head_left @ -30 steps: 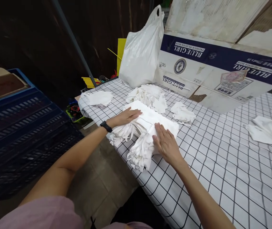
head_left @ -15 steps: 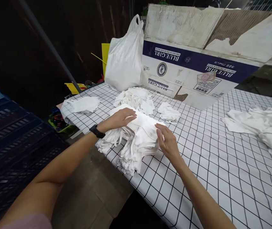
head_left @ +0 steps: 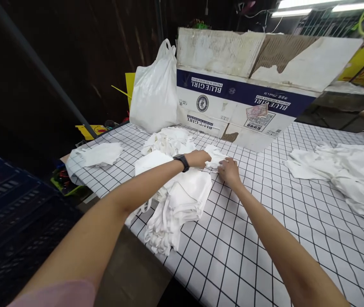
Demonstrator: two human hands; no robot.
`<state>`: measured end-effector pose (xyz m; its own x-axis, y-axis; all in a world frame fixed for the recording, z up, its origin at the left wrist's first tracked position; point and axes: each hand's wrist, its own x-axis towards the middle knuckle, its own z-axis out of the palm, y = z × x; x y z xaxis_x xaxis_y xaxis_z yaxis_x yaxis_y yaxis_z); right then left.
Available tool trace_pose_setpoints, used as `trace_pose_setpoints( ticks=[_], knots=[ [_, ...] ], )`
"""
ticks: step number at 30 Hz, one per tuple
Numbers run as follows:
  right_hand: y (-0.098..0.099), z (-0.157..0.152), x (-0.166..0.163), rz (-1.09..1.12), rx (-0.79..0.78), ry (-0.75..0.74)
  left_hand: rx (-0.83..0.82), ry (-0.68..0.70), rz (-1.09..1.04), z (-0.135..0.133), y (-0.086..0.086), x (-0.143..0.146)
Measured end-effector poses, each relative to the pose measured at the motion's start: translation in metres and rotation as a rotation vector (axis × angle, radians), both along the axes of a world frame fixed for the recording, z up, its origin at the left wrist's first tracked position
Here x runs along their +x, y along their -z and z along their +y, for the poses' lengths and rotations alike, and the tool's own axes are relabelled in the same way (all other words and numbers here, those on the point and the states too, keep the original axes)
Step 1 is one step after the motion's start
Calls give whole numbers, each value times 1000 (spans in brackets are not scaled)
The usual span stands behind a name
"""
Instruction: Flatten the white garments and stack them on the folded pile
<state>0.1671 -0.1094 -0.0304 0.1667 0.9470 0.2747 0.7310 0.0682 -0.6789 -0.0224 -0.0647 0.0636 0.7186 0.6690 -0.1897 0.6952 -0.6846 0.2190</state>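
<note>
The left hand and the right hand both meet at a small white cloth on the checked table. The cloth lies just in front of the fingertips, crumpled and flat. Its long side seems to run from the left fingers across to the right fingers, though the folds make this hard to see.

The left fingers are curled down onto the cloth's left end. The right fingers are bent and close together, touching its near edge. It is not clear whether either hand is pinching the cloth or only pressing on it.

Under the left wrist lies a tall stack of folded cloths, which hangs over the table's near edge. Just left of the left fingers sits a loose pile of cloths. Past the fingertips stands a big cardboard box, close by, with a white plastic bag beside it. To the right of the right fingers the table is bare squares, well apart from a heap of white cloth.
</note>
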Motion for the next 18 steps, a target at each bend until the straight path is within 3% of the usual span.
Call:
trace_pose_setpoints(
  ticks=[5, 10, 15, 18],
  knots=[
    [-9, 1, 18, 207, -39, 2, -56, -9, 31, 26, 19, 40],
    [-41, -9, 41, 539, -55, -66, -147, 29, -125, 25, 25, 64],
    [-87, -36, 70, 773, 27, -91, -243, 54, -346, 14, -3, 64],
    [-112, -66, 77, 800, 109, -55, -495, 108, -597, -2, -31, 60]
  ],
)
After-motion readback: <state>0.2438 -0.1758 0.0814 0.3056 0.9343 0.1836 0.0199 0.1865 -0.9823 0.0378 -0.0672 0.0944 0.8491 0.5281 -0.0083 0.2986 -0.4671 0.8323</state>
